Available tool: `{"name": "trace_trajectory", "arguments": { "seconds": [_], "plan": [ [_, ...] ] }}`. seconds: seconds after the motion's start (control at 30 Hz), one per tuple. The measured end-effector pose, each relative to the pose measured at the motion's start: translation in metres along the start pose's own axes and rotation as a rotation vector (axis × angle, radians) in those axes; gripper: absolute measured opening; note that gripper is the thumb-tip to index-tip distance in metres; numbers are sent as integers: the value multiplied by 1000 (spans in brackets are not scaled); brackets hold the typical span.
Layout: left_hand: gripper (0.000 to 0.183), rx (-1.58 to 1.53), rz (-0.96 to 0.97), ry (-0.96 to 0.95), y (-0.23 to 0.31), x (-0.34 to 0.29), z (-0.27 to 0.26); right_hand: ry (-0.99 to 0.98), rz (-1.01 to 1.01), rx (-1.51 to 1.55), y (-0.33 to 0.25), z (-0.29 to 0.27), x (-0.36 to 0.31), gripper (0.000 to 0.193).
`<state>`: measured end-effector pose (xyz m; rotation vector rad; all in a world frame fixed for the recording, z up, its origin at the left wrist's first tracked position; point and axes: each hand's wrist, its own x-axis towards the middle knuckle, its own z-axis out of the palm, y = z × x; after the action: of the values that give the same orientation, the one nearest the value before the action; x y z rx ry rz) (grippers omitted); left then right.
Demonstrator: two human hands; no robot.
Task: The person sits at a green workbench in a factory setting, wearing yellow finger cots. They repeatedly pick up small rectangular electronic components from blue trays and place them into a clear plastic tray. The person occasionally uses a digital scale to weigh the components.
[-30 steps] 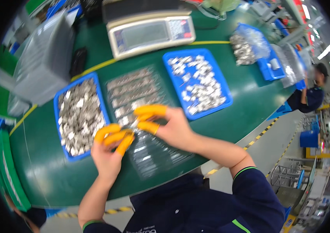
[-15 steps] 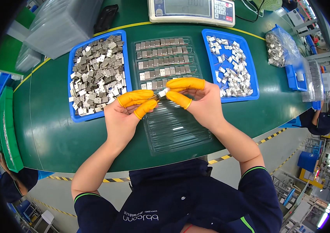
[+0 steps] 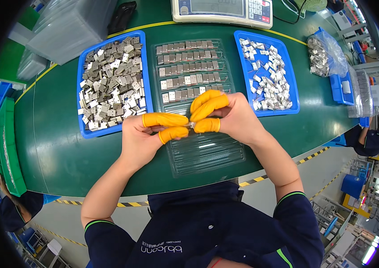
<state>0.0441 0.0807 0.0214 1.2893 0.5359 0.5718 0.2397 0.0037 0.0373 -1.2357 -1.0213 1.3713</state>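
My left hand (image 3: pixel 154 131) and my right hand (image 3: pixel 220 116), with yellow finger cots on the fingers, meet tip to tip above the clear plastic tray (image 3: pixel 205 158). Between the pinched fingertips sits a small USB connector piece (image 3: pixel 192 125), mostly covered by the fingers. Whether it is one part or two joined, I cannot tell. Rows of metal USB connectors (image 3: pixel 189 69) fill the far part of the clear tray; its near grooves hold nothing visible.
On the left, a blue tray (image 3: pixel 81 105) is heaped with metal connector shells (image 3: pixel 113 82). A second blue tray (image 3: pixel 293 85) on the right holds small white-and-silver pieces (image 3: pixel 270 67). Beyond stand a scale (image 3: pixel 220 11) and stacked clear boxes (image 3: pixel 71 33). Bagged parts (image 3: pixel 328 53) lie far right.
Both hands have shifted slightly right and nearer to me, and the fingertips have closed together. The white-and-silver piece that showed in my right fingers is now mostly hidden.
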Motion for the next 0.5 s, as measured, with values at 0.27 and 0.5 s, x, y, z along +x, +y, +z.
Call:
{"name": "trace_trajectory", "arguments": {
  "seconds": [0.27, 0.5],
  "plan": [
    [22, -110, 1, -15, -3, -4, 3, 10, -96, -115, 3, 8, -4, 16],
    [37, 867, 292, 155, 19, -25, 18, 288, -438, -692, -1, 5, 2, 13]
  ]
}}
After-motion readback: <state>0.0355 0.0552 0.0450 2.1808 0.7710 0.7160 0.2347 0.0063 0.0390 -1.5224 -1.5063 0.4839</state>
